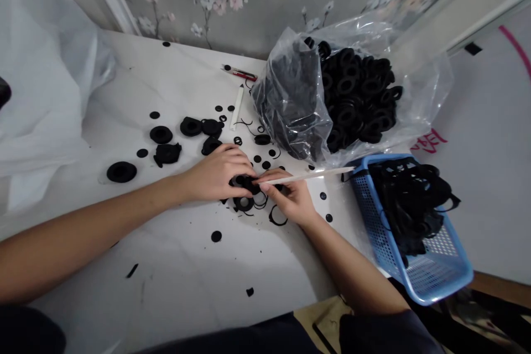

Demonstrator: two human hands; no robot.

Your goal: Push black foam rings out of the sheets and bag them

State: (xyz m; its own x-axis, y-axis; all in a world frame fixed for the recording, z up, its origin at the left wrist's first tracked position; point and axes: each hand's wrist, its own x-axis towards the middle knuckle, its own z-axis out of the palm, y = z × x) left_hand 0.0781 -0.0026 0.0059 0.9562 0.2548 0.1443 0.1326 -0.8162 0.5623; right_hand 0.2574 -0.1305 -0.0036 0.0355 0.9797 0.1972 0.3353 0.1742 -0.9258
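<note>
My left hand (218, 174) is closed with its fingers curled over a black rubber ring (239, 181), pressed against the white table. My right hand (292, 199) pinches a thin pale stick (319, 174), whose near end meets the black rubber at my left fingertips. The stick's far end points right, toward the blue basket. Just below my fingers lies another black ring (243, 203), and a thin black loop (277, 215) rests beside my right hand. Small black discs (266, 165) and thin trimmings lie around both hands. My fingers partly hide the held ring.
A clear plastic bag (290, 99) full of black rubber rings stands at the back right. The blue basket (381, 238) holds black scraps. Behind my hands lie a red cutter (240, 73), a white marker-like stick (238, 108) and several loose black rings (121, 171). White sheeting (45, 77) covers the left side.
</note>
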